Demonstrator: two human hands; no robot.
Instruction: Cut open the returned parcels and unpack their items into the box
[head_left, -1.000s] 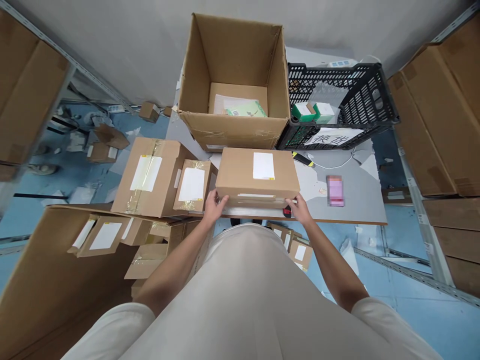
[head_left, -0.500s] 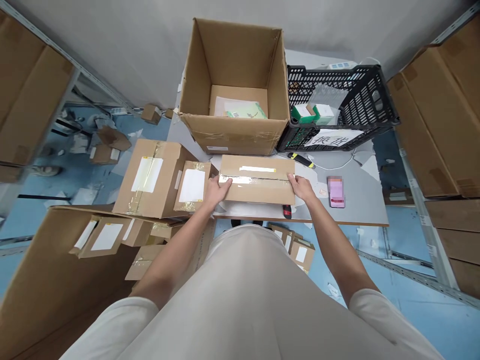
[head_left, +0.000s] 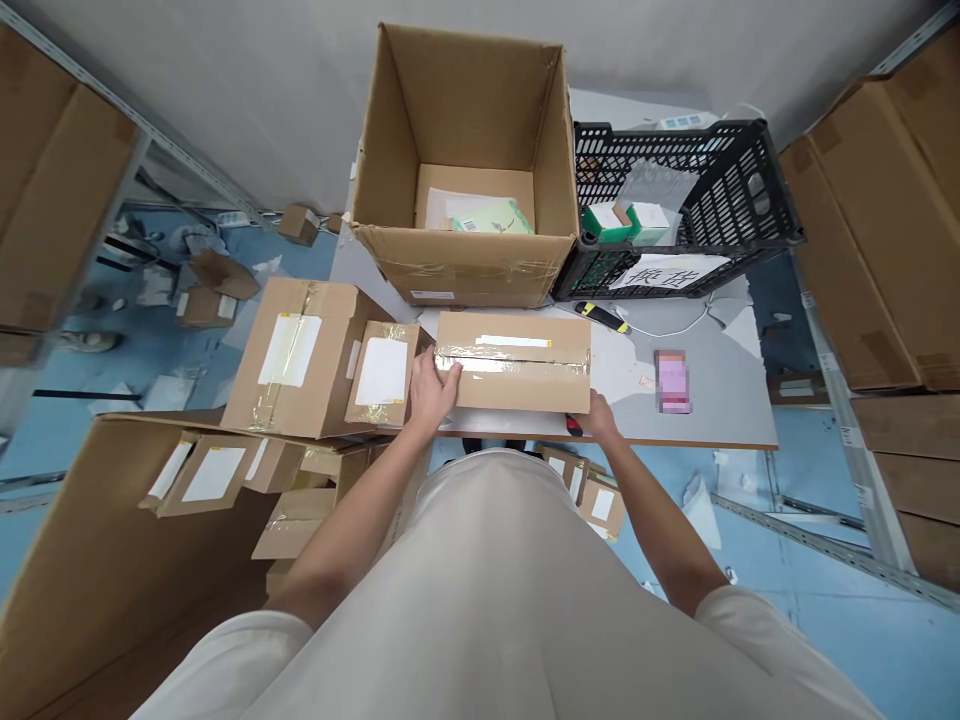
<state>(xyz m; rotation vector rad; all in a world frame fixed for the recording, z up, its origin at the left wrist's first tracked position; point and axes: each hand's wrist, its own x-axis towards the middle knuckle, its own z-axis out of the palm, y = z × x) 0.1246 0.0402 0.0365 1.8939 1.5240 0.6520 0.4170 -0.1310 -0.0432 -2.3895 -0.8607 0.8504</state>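
A taped cardboard box with a white label strip lies on the table in front of me. My left hand grips its left end, thumb on top and fingers around the side. By the box's lower right corner, my right hand is closed around a red-and-black utility knife, mostly hidden by the box and fingers. Left of my left hand stand a small labelled carton and a larger labelled carton.
Behind the box stands a large open carton with papers inside. A black crate holds small green-white boxes. A yellow-black utility knife and a phone lie on the table. A big open carton holds several boxes at lower left.
My right hand has left the box's right end, moved down toward the table edge and taken hold of the red-and-black utility knife. My left hand stays on the box.
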